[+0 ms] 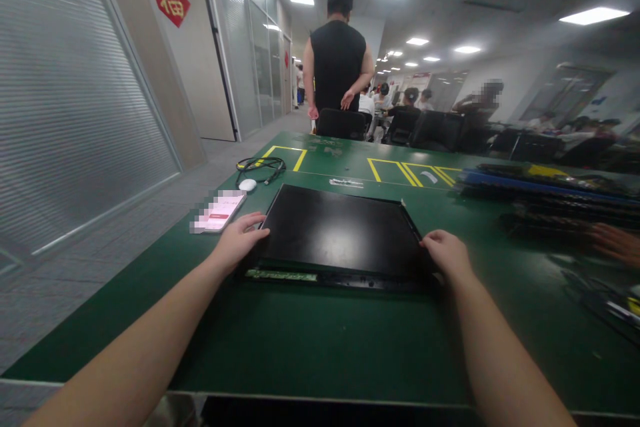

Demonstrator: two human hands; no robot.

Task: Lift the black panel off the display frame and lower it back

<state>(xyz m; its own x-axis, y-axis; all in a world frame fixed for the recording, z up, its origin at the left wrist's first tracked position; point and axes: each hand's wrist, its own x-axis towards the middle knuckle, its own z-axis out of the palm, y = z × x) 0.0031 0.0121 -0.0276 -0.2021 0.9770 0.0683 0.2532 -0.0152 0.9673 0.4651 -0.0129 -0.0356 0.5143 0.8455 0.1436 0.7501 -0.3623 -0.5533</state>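
A flat, dark LCD panel (340,227) lies before me, a ceiling light reflected in its glossy face. My left hand (244,235) grips its left edge, thumb and fingers closed on it. On the opposite side, my right hand (447,255) pinches the right edge. Along the near side, a black frame strip (367,282) shows beneath the panel, with a narrow green circuit board (283,275) at its left. The fingertips under the edges are hidden.
On the green table (320,340), a phone (220,210), a white mouse (247,185) and a coiled black cable (263,167) sit at left. Blurred stacked panels (545,193) and another person's hand (615,243) are at right. A person (337,60) stands beyond the table.
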